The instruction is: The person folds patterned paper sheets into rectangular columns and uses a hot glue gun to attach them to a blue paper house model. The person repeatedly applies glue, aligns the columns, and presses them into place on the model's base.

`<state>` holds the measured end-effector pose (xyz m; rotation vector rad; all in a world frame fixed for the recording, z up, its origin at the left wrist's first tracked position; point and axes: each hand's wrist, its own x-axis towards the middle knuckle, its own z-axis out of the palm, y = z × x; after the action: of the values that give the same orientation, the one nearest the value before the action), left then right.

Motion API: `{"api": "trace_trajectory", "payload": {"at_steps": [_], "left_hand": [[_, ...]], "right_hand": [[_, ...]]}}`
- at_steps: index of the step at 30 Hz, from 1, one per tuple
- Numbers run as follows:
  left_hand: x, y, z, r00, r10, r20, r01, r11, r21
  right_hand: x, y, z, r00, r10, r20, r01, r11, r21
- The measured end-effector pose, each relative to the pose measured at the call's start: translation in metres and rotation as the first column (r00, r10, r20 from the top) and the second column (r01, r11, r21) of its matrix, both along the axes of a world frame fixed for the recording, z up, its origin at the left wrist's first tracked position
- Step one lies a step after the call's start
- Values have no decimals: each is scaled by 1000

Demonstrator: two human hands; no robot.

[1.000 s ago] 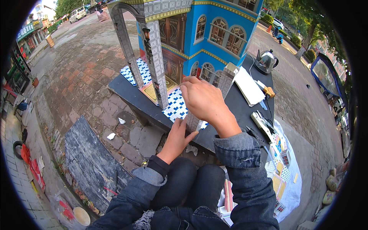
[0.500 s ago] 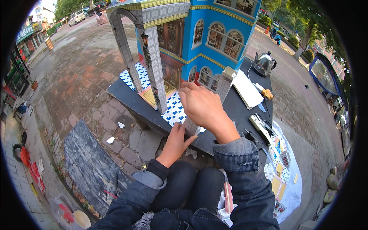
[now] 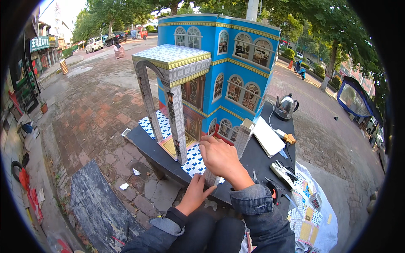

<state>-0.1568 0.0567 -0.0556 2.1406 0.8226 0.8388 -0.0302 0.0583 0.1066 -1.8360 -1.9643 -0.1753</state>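
Observation:
On a black table stands a blue model house of printed board, with arched windows and a porch on grey brick-patterned pillars. At the porch's front edge my left hand grips the lower part of a low grey brick-patterned wall piece, thumb on its near side. Just above and to the right, my right hand is closed with its fingers bent down on the far side; what they hold is hidden. Blue-and-white checked flooring lies beside my hands. Another grey wall piece stands right of them.
Right on the table are a steel kettle, a white pad, a yellow-tipped tool, a white hand tool and dark pliers-like tools. Printed sheets lie on a plastic bag. A worn dark board lies lower left.
The view has tilted up, so the house's upper part and porch roof now show. My hands stay at the same wall piece with nearly the same grip.

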Motion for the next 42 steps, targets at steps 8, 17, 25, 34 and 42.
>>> {"api": "trace_trajectory", "payload": {"at_steps": [8,17,25,34,42], "left_hand": [[1,1,-7,999,14,38,-15,1000,9],[-1,2,-2,1000,-16,-10,16,999,-50],[-12,4,51,949,22,315,-64,990,123],[-5,31,114,844,-132,520,44,983,177],[-4,31,116,862,-119,493,23,980,196]], "right_hand": [[-2,0,5,1000,3,-19,-4,999,-38],[29,-53,37,833,178,-523,21,936,352],[17,-77,-4,910,153,-386,7,923,384],[10,-77,-10,957,117,-266,-8,925,380],[9,-78,-13,973,142,-184,-68,932,355]]}}
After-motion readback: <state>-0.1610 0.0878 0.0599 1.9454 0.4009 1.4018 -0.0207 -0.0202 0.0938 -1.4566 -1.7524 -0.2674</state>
